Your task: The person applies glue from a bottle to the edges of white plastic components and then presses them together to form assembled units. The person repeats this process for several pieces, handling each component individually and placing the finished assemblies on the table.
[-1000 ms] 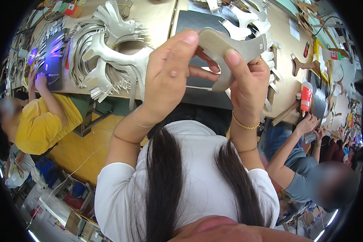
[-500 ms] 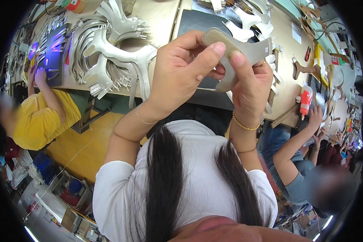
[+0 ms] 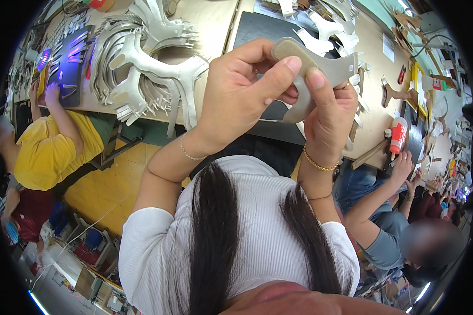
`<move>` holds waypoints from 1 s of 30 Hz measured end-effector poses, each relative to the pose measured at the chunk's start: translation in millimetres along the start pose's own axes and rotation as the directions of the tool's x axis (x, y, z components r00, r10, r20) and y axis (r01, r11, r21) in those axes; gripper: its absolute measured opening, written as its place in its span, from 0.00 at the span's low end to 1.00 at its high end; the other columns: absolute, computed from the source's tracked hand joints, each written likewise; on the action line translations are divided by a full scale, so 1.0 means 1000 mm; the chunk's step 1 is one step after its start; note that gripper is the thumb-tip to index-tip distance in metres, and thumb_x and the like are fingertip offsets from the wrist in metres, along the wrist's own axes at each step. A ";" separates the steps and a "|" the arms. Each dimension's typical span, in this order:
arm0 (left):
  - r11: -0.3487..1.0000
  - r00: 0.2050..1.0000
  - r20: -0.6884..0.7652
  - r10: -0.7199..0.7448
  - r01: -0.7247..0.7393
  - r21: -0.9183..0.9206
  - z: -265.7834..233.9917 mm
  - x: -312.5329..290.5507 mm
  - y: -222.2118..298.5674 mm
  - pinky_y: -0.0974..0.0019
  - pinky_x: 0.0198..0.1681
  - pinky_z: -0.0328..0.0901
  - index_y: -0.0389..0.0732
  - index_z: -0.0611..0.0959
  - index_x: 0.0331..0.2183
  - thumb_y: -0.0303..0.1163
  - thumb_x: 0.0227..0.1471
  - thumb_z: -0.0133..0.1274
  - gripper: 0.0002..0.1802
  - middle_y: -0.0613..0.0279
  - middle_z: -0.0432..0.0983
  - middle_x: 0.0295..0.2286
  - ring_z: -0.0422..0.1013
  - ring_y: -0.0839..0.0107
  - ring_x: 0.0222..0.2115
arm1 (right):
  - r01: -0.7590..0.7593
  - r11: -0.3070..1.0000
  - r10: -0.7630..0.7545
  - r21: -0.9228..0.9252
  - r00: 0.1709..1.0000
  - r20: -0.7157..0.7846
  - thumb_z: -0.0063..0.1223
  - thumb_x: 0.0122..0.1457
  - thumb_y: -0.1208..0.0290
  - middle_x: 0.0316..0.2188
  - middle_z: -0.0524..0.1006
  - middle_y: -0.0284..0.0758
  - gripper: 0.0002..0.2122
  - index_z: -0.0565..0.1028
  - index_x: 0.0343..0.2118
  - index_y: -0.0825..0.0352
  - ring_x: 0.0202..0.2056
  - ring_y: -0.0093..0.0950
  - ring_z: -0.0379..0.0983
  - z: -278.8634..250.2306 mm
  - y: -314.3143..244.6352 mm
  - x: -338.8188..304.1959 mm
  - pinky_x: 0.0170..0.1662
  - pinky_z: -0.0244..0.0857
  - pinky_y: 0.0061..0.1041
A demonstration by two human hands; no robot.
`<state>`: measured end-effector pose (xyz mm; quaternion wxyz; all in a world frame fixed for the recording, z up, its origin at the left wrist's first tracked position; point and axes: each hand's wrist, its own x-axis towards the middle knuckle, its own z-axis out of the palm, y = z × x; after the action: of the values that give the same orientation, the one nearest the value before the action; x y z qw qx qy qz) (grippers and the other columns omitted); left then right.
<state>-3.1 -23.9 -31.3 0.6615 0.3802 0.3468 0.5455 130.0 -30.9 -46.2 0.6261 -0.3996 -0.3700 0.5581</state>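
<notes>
Above the table's near edge I hold up a curved, branching, silvery-grey leather piece (image 3: 337, 69), which looks like a shoe upper part. A beige patch covers one rounded end, and a small white mark sits near another end. My left hand (image 3: 235, 97) pinches the beige end, its thumb on top and its fingers curled behind. With thumb above and fingers underneath, my right hand (image 3: 331, 107) grips the middle of the same piece. Both thumb tips lie close together on it. My hands hide part of its lower branch.
Stacks of similar silvery leather pieces (image 3: 181, 73) lie left of my hands. A dark board (image 3: 257, 29) and more pale pieces (image 3: 323, 26) are beyond them. A red-and-white bottle (image 3: 398, 134) stands at right beside a co-worker (image 3: 376, 231). Another person in yellow (image 3: 50, 152) works at left.
The leather piece and both hands have shifted slightly right, with the grip kept. The right-hand co-worker's hand has moved a little lower, and a person in dark red shows more at left.
</notes>
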 end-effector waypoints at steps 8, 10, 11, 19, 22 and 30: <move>0.999 1.000 0.002 0.025 -0.025 0.046 0.000 0.001 -0.002 0.71 0.26 0.73 0.30 0.74 0.32 0.28 0.52 0.50 0.09 0.55 0.75 0.27 0.73 0.73 0.23 | 0.003 1.000 -0.003 0.001 1.000 -0.002 0.60 0.50 0.72 0.29 0.78 0.33 0.10 0.76 0.33 0.72 0.30 0.17 0.71 -0.001 0.000 0.000 0.35 0.64 0.17; 0.999 1.000 0.004 0.024 -0.024 0.049 0.000 0.001 -0.002 0.71 0.26 0.73 0.30 0.74 0.33 0.27 0.52 0.50 0.09 0.55 0.75 0.27 0.73 0.73 0.23 | 0.006 1.000 -0.006 -0.009 1.000 -0.006 0.60 0.50 0.72 0.29 0.78 0.33 0.10 0.76 0.33 0.73 0.29 0.17 0.71 -0.001 0.000 0.000 0.35 0.65 0.17; 0.999 1.000 0.006 0.023 -0.024 0.047 0.000 0.001 -0.002 0.71 0.26 0.73 0.30 0.74 0.33 0.27 0.52 0.50 0.09 0.56 0.75 0.27 0.73 0.74 0.23 | 0.006 1.000 -0.006 -0.015 1.000 -0.008 0.60 0.50 0.72 0.29 0.78 0.34 0.10 0.76 0.33 0.73 0.29 0.17 0.71 -0.001 0.000 0.000 0.35 0.65 0.17; 0.999 0.998 -0.058 -0.005 0.002 -0.052 0.001 -0.004 0.000 0.76 0.27 0.69 0.32 0.76 0.32 0.30 0.51 0.53 0.09 0.63 0.73 0.25 0.71 0.80 0.22 | -0.038 0.999 0.038 -0.009 0.999 -0.014 0.59 0.50 0.72 0.29 0.78 0.33 0.11 0.76 0.34 0.73 0.29 0.18 0.71 -0.002 0.007 -0.002 0.35 0.64 0.16; 0.991 0.994 -0.101 -0.036 0.023 -0.130 -0.012 -0.009 0.008 0.73 0.26 0.71 0.33 0.75 0.32 0.30 0.52 0.52 0.09 0.63 0.74 0.26 0.72 0.78 0.23 | -0.005 1.000 0.004 0.017 0.996 0.087 0.61 0.50 0.64 0.35 0.75 0.36 0.18 0.74 0.38 0.74 0.34 0.19 0.70 -0.001 0.015 0.001 0.40 0.62 0.19; 0.874 0.771 -0.502 0.391 -0.483 -0.060 -0.125 -0.019 0.019 0.67 0.26 0.73 0.35 0.75 0.32 0.29 0.54 0.47 0.07 0.61 0.75 0.27 0.73 0.72 0.25 | -0.013 0.997 0.030 -0.077 0.975 0.221 0.56 0.54 0.67 0.36 0.73 0.33 0.16 0.73 0.42 0.73 0.35 0.19 0.68 0.001 0.024 0.022 0.40 0.62 0.19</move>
<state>-124.5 -24.6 -72.2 0.4425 0.2417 0.3475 0.7906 121.8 -7.4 -67.2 0.5593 -0.3620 -0.4538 0.5918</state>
